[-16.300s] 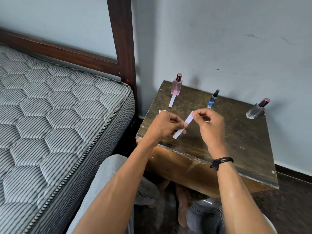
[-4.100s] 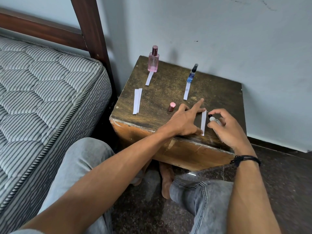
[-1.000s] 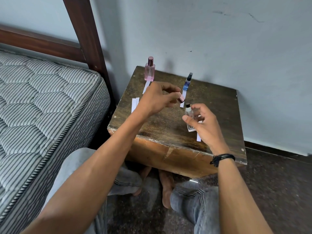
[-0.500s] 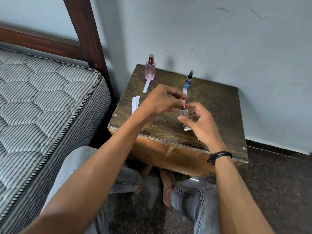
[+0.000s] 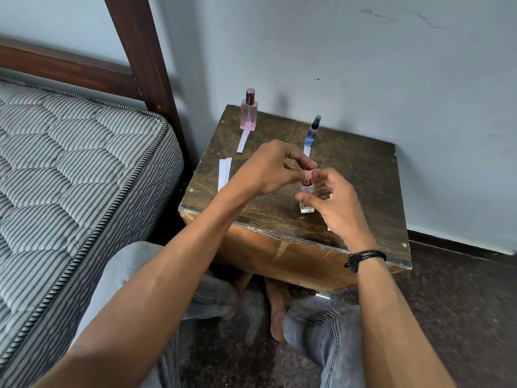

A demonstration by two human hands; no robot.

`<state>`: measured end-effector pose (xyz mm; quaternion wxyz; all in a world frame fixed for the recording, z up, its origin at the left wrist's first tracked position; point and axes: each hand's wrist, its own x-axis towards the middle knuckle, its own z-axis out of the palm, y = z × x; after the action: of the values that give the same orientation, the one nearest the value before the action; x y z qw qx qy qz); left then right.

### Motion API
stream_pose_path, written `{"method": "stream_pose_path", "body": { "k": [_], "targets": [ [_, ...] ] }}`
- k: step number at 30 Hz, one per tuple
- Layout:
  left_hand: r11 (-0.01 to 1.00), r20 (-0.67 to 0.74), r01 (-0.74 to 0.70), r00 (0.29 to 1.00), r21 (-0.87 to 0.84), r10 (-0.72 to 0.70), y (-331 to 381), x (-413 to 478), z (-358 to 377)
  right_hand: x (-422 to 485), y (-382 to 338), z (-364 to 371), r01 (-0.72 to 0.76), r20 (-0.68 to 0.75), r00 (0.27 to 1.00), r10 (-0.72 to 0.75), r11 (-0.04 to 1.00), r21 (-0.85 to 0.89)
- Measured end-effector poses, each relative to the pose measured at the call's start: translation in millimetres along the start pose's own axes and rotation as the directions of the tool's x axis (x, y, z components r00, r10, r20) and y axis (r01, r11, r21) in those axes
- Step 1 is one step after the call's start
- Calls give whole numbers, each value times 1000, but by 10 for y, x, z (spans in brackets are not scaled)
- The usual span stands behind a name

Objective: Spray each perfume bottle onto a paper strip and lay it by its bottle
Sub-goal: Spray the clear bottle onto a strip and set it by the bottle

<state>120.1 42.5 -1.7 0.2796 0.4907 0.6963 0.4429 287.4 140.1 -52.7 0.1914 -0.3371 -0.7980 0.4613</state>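
A clear bottle (image 5: 307, 205) is gripped by the right hand (image 5: 337, 211); its red cap (image 5: 308, 177) is pinched in the fingers (image 5: 300, 159) of the left hand (image 5: 268, 172).

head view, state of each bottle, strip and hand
pink bottle, upright, capped
blue bottle, upright, capped
first strip, flat before pink bottle
second strip, flat before blue bottle
clear bottle, upright, held by right hand
red cap, seated on clear bottle, pinched by left hand
spare strips, flat, side by side
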Motion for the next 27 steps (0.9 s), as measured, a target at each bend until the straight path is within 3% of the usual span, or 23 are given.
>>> {"method": "stream_pose_path", "body": {
  "k": [17,27],
  "targets": [
    [935,108,-229,972,270,207,115,-68,126,-96,19,-83,-24,7,1000,24,1000,12],
    [961,119,-170,982,220,146,51,-53,-183,46,-80,151,-17,50,999,14,998,57]
  ]
}}
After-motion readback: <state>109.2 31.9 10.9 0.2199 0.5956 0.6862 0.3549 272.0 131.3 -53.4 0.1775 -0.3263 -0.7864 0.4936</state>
